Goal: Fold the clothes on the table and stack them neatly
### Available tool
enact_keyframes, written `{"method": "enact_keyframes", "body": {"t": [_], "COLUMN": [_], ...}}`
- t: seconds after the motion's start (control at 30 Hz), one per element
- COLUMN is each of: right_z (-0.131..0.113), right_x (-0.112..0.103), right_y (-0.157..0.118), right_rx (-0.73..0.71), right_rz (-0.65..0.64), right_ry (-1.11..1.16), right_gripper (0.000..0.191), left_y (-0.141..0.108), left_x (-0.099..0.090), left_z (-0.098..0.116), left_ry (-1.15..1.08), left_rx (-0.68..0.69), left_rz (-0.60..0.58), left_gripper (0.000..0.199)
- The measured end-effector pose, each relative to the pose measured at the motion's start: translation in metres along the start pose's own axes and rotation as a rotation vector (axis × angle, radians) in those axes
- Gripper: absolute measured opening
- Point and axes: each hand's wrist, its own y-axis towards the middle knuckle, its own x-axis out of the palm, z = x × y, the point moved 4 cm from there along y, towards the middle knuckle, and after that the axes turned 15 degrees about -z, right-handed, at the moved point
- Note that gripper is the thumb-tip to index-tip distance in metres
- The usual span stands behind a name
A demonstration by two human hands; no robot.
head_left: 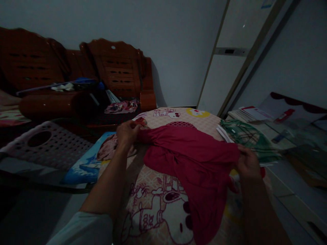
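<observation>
A red garment point(189, 146) was held spread over the cloth point(153, 200), its ends pinched between the fingers of the left hand point(127, 133) and right hand point(249, 163).

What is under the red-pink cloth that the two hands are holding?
A pale cover with cartoon prints shows around the red-pink cloth, below its lower left edge and beyond its far side. Whatever lies directly beneath the cloth is hidden.
</observation>
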Motion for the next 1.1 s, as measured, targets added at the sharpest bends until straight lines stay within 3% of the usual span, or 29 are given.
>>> {"method": "enact_keyframes", "body": {"t": [0.07,0.17,0.27,0.37,0.47,0.6,0.7,0.8,0.87,0.93,1.1], "right_z": [-0.012,-0.022,-0.018,-0.012,-0.011,0.003,0.022,0.037,0.040,0.038,0.034], "right_x": [-0.007,-0.014,-0.012,-0.005,0.010,0.035,0.046,0.051,0.052,0.050,0.029], "right_y": [-0.004,-0.009,-0.011,-0.008,-0.002,0.008,0.014,0.016,0.015,0.015,0.012], "right_rx": [-0.046,-0.061,0.055,0.162,0.076,-0.018,0.110,0.281,0.280,0.209,0.155], "right_rz": [0.011,0.015,-0.003,0.030,0.090,-0.034,-0.137,-0.275,-0.320,-0.286,-0.022], "right_ry": [0.180,0.202,-0.022,-0.435,-0.801,-1.015,-1.301,-1.483,-1.470,-1.326,-0.690], "right_gripper": [0.016,0.021,0.029,0.037,0.038,0.035,0.037,0.026,0.019,0.016,0.020], "left_y": [-0.003,-0.005,-0.004,-0.003,0.000,-0.005,-0.009,-0.011,-0.012,-0.012,-0.012], "left_x": [-0.022,-0.033,-0.024,-0.007,0.023,0.071,0.088,0.089,0.083,0.074,0.056], "left_z": [-0.009,-0.026,-0.033,-0.020,0.005,0.025,0.025,0.024,0.024,0.026,0.032], "left_ry": [-0.073,-0.093,-0.063,-0.056,-0.067,0.131,0.229,0.243,0.218,0.154,0.012], "left_rx": [-0.064,-0.125,-0.083,0.094,0.276,0.385,0.371,0.385,0.404,0.415,0.384], "left_rz": [0.200,0.261,0.244,0.253,0.009,-0.387,-0.468,-0.479,-0.445,-0.380,-0.254], "left_gripper": [0.029,0.025,0.029,0.030,0.027,0.023,0.026,0.021,0.018,0.018,0.022]}}
